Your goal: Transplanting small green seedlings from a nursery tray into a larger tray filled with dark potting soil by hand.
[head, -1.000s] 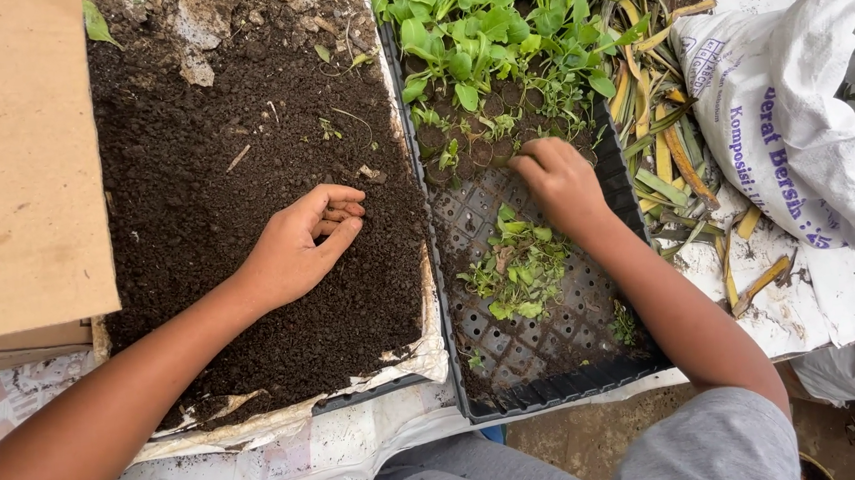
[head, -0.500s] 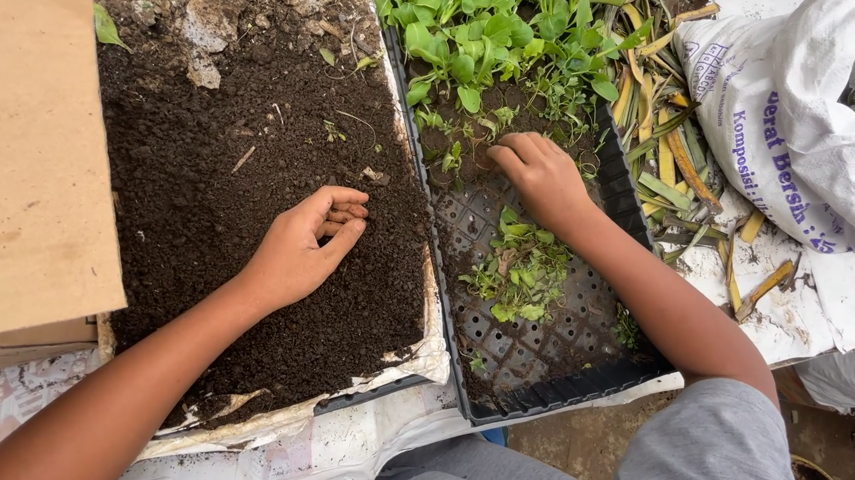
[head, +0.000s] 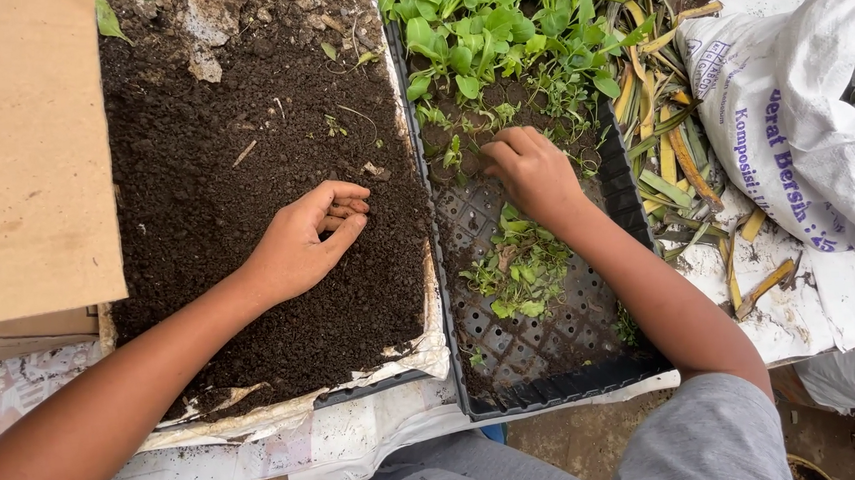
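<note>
Dark crumbly soil (head: pixel 243 183) sits under the left hand (head: pixel 302 244), whose fingers (head: pixel 345 211) are curled loosely together with the tips pressed onto the surface, looking pinched on a bit of dirt or nothing at all, can't really tell. That hand hasn't budged over the last second. The right hand (head: pixel 533 172) is the one that moved: it's crept up from mid-tray toward the upper part of the black mesh tray (head: pixel 558 386), and now its fingers are bent down into the soil at the edge of the seedlings (head: pixel 493 35). So the person seems to be going for another little plant from the dense green patch at the top centre. Whether those fingertips actually have hold of a stem is hidden by the knuckles and leaves. A loose clump of pulled seedlings (head: pixel 520 269) lies in the middle of the tray below the wrist. Far left a cardboard sheet (head: pixel 20 148) covers part of the soil bed, and the white sack (head: pixel 801 124) at right is cut off.
</note>
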